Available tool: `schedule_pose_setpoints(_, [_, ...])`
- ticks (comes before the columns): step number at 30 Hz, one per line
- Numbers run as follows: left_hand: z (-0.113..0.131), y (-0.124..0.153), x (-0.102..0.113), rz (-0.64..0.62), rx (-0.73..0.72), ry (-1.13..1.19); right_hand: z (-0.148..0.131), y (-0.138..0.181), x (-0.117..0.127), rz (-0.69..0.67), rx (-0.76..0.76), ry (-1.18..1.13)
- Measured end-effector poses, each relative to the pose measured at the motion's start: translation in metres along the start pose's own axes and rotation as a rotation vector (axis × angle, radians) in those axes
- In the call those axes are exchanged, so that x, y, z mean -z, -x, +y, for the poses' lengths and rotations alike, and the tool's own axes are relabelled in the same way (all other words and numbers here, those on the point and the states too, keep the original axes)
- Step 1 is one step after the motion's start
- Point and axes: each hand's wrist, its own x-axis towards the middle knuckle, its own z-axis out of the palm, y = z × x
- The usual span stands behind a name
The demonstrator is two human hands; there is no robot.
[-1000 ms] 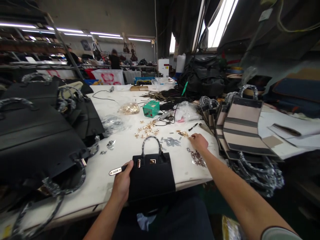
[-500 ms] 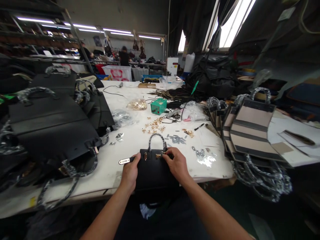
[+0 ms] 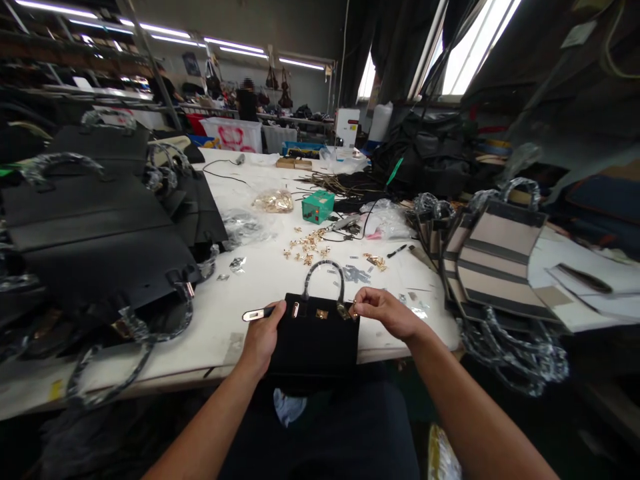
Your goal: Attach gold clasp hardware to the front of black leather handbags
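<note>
The white bench [image 3: 280, 273] fills the space ahead of me. A stack of big black bags [image 3: 95, 247] lies along its left edge, and striped bags [image 3: 495, 260] lean in a row at its right edge. A small black handbag [image 3: 317, 340] stands upright at the near edge, right in front of me, with its wrapped handle [image 3: 323, 277] up. My left hand [image 3: 263, 337] grips the handbag's left side, thumb on the front and fingers behind it. A metal-tipped strap [image 3: 255, 314] juts out left past my thumb. My right hand [image 3: 387, 312] is at the handbag's top right corner, fingertips pressed together, pinching a small gold piece [image 3: 353, 308]. A green box [image 3: 317, 205] sits mid-bench, with loose gold fittings [image 3: 305, 248] scattered nearer me.
</note>
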Motion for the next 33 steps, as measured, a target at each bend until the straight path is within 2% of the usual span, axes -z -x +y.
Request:
schedule_pose_setpoints(3, [0.0, 0.0, -0.001, 0.001, -0.006, -0.034, -0.008, -0.002, 0.006, -0.08, -0.054, -0.018])
schedule_pose_setpoints(6, [0.0, 0.0, -0.002, 0.031, 0.002, -0.047, -0.01, -0.004, 0.003, -0.058, -0.141, -0.012])
schedule_pose_setpoints(9, [0.0, 0.001, -0.003, 0.006, -0.018, -0.104, -0.008, 0.003, -0.011, 0.023, -0.135, 0.041])
schedule_pose_setpoints(11, [-0.001, 0.002, -0.004, -0.001, -0.059, -0.154, -0.004, 0.014, -0.022, 0.123, -0.075, 0.169])
schedule_pose_setpoints(14, [-0.002, 0.002, -0.007, 0.063, -0.09, -0.17, 0.007, 0.034, -0.033, 0.282, 0.009, 0.449])
schedule_pose_setpoints(16, [-0.002, 0.002, -0.009, 0.115, -0.083, -0.144, 0.02, 0.041, -0.036, 0.331, 0.006, 0.516])
schedule_pose_setpoints(19, [-0.003, 0.001, -0.01, 0.153, -0.09, -0.112, 0.047, 0.038, -0.034, 0.411, -0.095, 0.3])
schedule_pose_setpoints(22, [-0.003, 0.001, -0.008, 0.117, -0.073, -0.136, 0.065, 0.022, -0.032, 0.464, -0.184, 0.052])
schedule_pose_setpoints(25, [0.0, 0.0, -0.002, 0.043, -0.03, -0.184, 0.069, 0.004, -0.032, 0.465, -0.237, -0.013])
schedule_pose_setpoints(28, [0.006, -0.004, 0.008, -0.065, -0.05, -0.355, 0.067, -0.008, -0.033, 0.479, -0.27, -0.007])
schedule_pose_setpoints(30, [0.012, -0.007, 0.015, -0.12, -0.115, -0.517, 0.067, -0.012, -0.033, 0.49, -0.267, 0.041])
schedule_pose_setpoints(31, [0.016, -0.009, 0.017, -0.101, -0.171, -0.595, 0.067, -0.014, -0.033, 0.496, -0.261, 0.076])
schedule_pose_setpoints(33, [0.027, -0.011, 0.018, 0.019, -0.351, -0.74, 0.068, -0.015, -0.032, 0.509, -0.235, 0.152])
